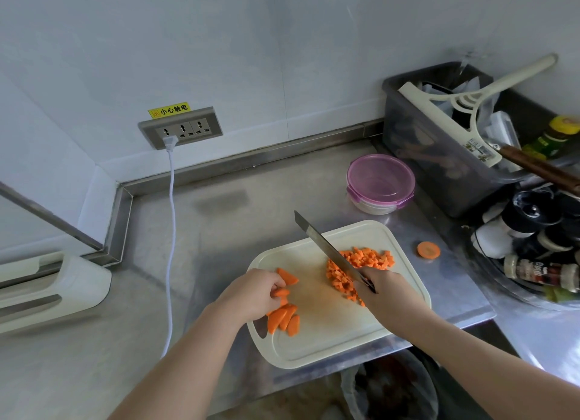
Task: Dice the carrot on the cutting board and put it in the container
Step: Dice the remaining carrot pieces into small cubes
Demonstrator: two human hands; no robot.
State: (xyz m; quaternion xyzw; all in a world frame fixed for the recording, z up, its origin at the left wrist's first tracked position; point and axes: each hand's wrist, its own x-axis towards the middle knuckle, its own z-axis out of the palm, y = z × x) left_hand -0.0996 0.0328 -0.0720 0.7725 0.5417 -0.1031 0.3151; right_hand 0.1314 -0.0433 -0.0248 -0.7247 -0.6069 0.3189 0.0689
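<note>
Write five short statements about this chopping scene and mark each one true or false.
1. The right hand grips the knife. True.
2. The container stands open. False: its purple lid is on.
3. The diced carrot is in the container. False: it is piled on the cutting board.
4. The left hand holds a carrot slice. True.
5. A carrot round lies on the counter, off the board. True.

Lower centre, diced carrot (370, 258) and carrot slices (284, 317) are showing bright orange on the cream cutting board (326, 331); the container (373, 206) above is wearing a pinkish-purple lid (380, 174); the warning sticker (169, 109) at upper left is showing yellow with black characters
</note>
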